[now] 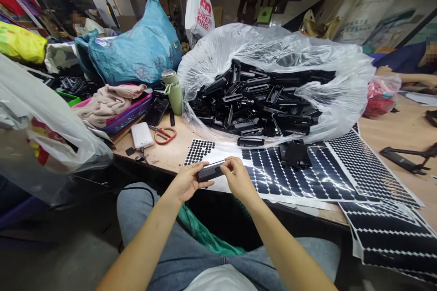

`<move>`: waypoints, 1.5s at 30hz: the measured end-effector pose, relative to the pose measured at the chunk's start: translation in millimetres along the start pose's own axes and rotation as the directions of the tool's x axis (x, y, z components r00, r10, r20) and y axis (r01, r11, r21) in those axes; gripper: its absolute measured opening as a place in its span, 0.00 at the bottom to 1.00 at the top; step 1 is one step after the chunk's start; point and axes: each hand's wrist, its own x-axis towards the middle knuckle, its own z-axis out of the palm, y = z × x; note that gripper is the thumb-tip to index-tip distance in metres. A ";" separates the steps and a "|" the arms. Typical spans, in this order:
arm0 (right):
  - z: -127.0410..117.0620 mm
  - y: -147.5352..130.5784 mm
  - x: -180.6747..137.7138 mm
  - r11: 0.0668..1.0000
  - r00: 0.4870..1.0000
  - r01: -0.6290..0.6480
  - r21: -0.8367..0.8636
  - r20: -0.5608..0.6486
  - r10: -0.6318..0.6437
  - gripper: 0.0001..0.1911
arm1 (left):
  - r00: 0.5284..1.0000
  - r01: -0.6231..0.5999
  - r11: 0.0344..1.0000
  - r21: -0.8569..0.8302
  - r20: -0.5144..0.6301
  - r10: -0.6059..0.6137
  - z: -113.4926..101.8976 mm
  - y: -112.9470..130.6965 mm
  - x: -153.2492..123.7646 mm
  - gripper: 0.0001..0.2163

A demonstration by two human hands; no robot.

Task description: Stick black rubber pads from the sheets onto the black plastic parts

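Clearly, both hands meet over one thing: a black plastic part (209,172), held between them above the near edge of the table (167,157). The left hand (186,181) is partly closed, gripping the part's left end with the fingers spread around it. The right hand (237,179) is more tightly curled, its thumb and fingertips closed on the part's right end; whether something small is pinched there too, I cannot tell.

Just beyond the hands lies a sheet of black dots (201,150). To the right of the right hand stretches a larger sheet of black stickers (269,182), with a few black pieces (296,154) resting on it. Farther ahead of both hands, a clear plastic bag (348,82) stands open around a pile of similar black parts (252,95). Left of and beyond the left hand are orange-handled scissors (165,135), a white power bank (142,135) and a green bottle (173,93).
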 end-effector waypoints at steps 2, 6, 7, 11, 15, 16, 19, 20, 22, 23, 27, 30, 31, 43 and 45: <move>1.9 1.8 -1.8 1.000 1.000 -0.025 -0.015 -0.009 0.024 0.06 | 1.000 0.002 1.000 0.004 -0.004 -0.002 4.1 -3.3 -3.4 0.05; 2.5 6.8 -6.8 0.999 0.999 -0.036 -0.036 -0.037 0.034 0.06 | 1.000 0.008 1.000 0.015 -0.025 -0.008 11.3 -8.3 -8.1 0.06; 2.2 7.8 -7.9 0.999 0.998 -0.035 -0.040 -0.044 0.033 0.06 | 1.000 0.009 1.000 0.016 -0.024 -0.009 12.6 -9.3 -8.8 0.06; 4.0 11.0 -12.1 0.998 0.997 -0.025 -0.063 -0.078 0.020 0.06 | 1.000 0.008 1.000 0.011 -0.016 -0.008 15.6 -13.5 -8.8 0.06; 3.5 19.1 -11.6 0.991 0.993 0.019 -0.132 -0.117 -0.035 0.05 | 1.000 0.009 1.000 0.018 -0.016 -0.008 15.6 -18.0 -4.6 0.06; 0.5 23.5 -9.2 0.985 0.989 0.013 -0.171 -0.143 -0.037 0.05 | 1.000 0.006 1.000 0.023 -0.025 -0.005 15.3 -19.0 -3.1 0.06; -15.7 43.5 3.2 0.907 0.956 -0.178 -0.381 -0.287 0.066 0.10 | 0.998 -0.011 0.999 0.042 -0.063 0.013 14.6 -20.9 1.4 0.06; -21.8 51.5 8.0 0.851 0.935 -0.271 -0.450 -0.332 0.122 0.13 | 0.997 -0.010 0.999 0.048 -0.073 0.014 14.4 -21.1 2.9 0.06; -31.4 66.2 15.8 0.748 0.908 -0.386 -0.539 -0.367 0.204 0.13 | 0.996 0.000 0.999 0.055 -0.086 0.004 14.3 -20.9 5.3 0.06; -34.3 72.1 18.3 0.725 0.906 -0.402 -0.559 -0.357 0.226 0.12 | 0.996 0.009 0.998 0.055 -0.088 -0.004 14.3 -20.6 6.2 0.06; -34.8 82.3 19.1 0.726 0.915 -0.388 -0.567 -0.332 0.230 0.10 | 0.997 0.019 0.998 0.060 -0.078 -0.014 14.8 -18.4 7.1 0.05; -32.9 81.6 16.8 0.723 0.907 -0.402 -0.562 -0.350 0.233 0.12 | 0.997 0.028 0.997 0.065 -0.073 -0.024 14.9 -16.7 6.2 0.05; -32.8 81.1 16.4 0.725 0.906 -0.405 -0.557 -0.351 0.237 0.12 | 0.997 0.030 0.998 0.064 -0.074 -0.025 14.8 -16.2 5.9 0.05; -42.4 76.4 14.9 0.839 0.908 -0.382 -0.388 -0.325 0.263 0.09 | 0.997 0.009 0.999 0.044 -0.074 -0.006 12.5 -8.7 3.9 0.05; -47.4 67.9 7.4 0.917 0.913 -0.349 -0.194 -0.292 0.285 0.11 | 0.997 0.012 0.999 0.043 -0.070 -0.009 12.4 -6.8 3.3 0.05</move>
